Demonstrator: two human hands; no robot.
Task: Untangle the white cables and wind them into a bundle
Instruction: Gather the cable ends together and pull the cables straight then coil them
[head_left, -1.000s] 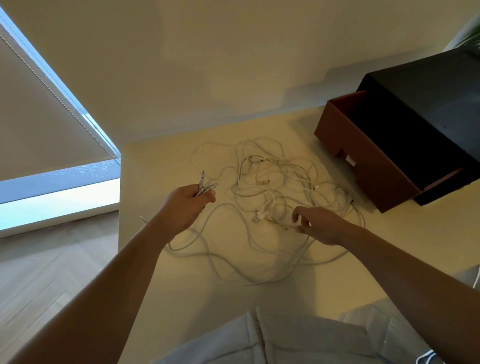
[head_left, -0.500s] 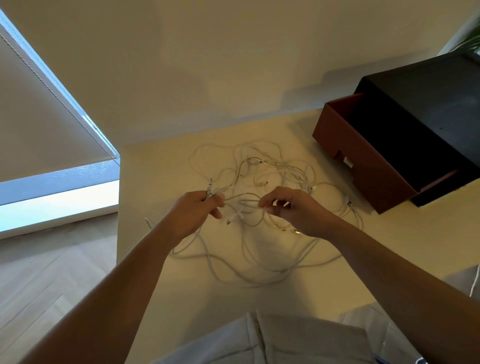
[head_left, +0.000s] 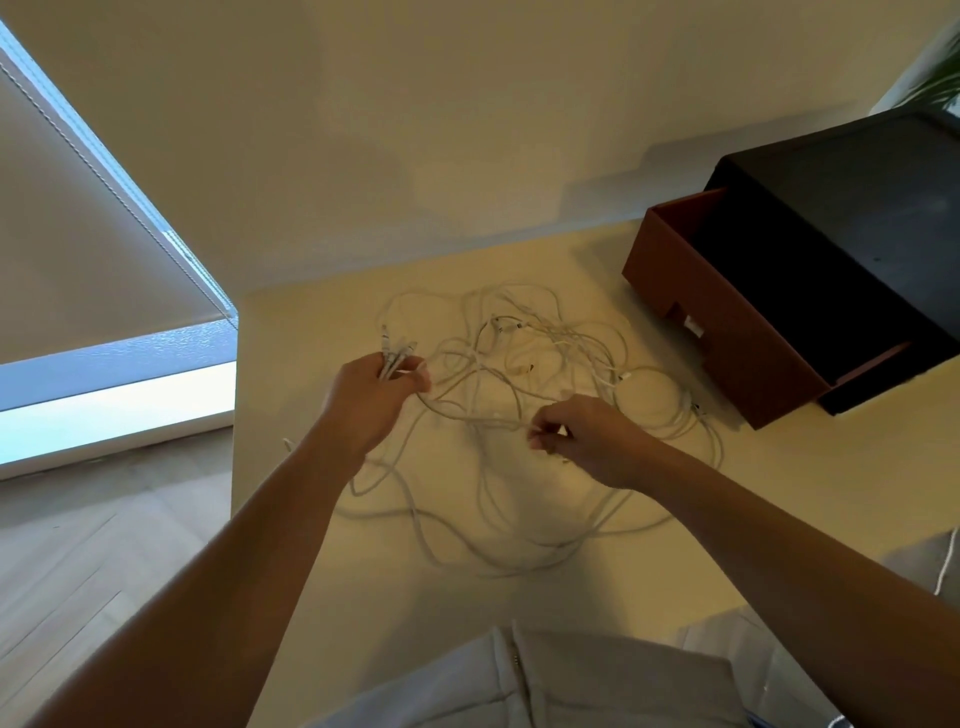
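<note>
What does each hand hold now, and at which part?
The left hand grips several white cables near their plug ends; the right hand pinches one strand, exact part unclear.

No legible txt anywhere.

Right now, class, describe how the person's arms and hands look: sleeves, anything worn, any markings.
The left hand and right hand are bare, without gloves. Both forearms are uncovered as far as the picture shows; no sleeve, watch or bracelet appears. Lower down, a light grey garment with a zip is visible.
</note>
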